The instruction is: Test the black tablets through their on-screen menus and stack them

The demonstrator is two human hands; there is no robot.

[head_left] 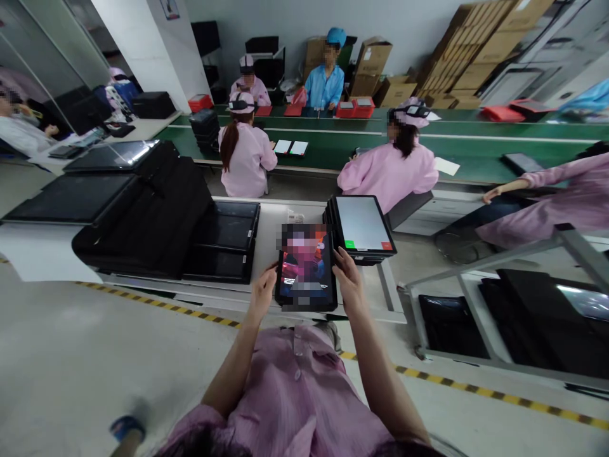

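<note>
Between my hands is a black tablet (290,296) with a lit, colourful screen, partly blurred out. My left hand (263,291) closes on its left edge and my right hand (349,279) grips the right edge. Just beyond my right hand sits a stack of tablets (364,219); the top one shows a white screen with a green and a red corner patch. To the left, black tablets with dark screens (223,263) lie in rows on the white table (269,238).
Tall piles of black tablets (137,197) fill the table's left end. A metal rack (480,311) with more dark devices stands at right. Beyond, several people in pink or blue sit along a green workbench (323,155). Yellow-black tape (190,310) marks the floor.
</note>
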